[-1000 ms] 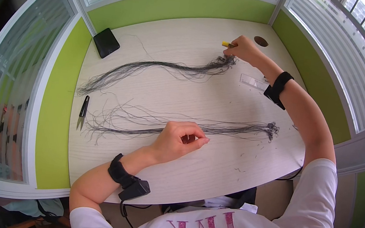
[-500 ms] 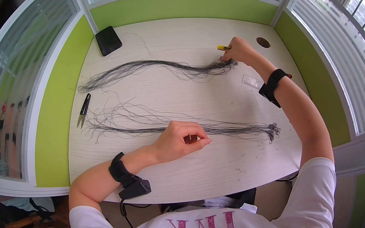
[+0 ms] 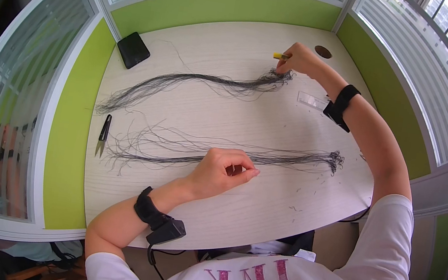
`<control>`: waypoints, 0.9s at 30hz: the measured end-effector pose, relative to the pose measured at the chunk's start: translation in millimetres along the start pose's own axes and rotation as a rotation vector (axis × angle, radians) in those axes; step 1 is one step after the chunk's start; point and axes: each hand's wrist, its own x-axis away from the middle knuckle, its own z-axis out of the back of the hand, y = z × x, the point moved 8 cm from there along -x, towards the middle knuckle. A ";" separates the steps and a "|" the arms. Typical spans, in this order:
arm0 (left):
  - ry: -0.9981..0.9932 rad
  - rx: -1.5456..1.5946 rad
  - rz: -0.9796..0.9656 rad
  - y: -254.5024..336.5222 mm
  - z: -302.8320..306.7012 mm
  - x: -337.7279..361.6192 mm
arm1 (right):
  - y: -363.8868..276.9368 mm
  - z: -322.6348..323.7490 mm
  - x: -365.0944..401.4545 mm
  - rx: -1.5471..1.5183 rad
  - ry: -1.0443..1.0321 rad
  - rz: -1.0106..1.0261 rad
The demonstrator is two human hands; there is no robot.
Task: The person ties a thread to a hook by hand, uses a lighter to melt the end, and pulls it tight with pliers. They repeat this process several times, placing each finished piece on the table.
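Note:
Two long bundles of thin dark strands lie across the pale tabletop. The upper bundle (image 3: 187, 76) ends in a curly tangle at its right, and my right hand (image 3: 297, 59) is bent right above that end, closed around a small yellow-ended tool (image 3: 278, 56). Whether its fingertips also pinch a strand is too small to tell. Over the middle of the lower bundle (image 3: 290, 158) rests my left hand (image 3: 225, 172), thumb and forefinger pressed together; anything between them is too fine to see.
Black snips (image 3: 103, 135) lie by the left edge, below a black rectangular device (image 3: 133, 50). A clear ruler-like strip (image 3: 312, 100) is beside my right wrist. Green partitions (image 3: 227, 2) border the table (image 3: 211, 109), which has a round hole (image 3: 323, 51) at back right.
My right hand has shifted slightly up and to the right with the yellow-ended tool. My left hand and both bundles look much the same.

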 end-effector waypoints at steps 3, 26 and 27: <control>0.001 -0.005 0.001 0.0 0.1 0.1 | -3.5 -1.1 1.3 -0.050 -0.001 0.078; 0.120 0.030 0.047 -1.5 10.5 0.9 | 110.5 215.1 204.9 -1.361 1.019 0.369; 0.127 0.041 0.062 -3.8 11.9 1.4 | 110.6 229.0 225.5 -1.352 1.043 0.446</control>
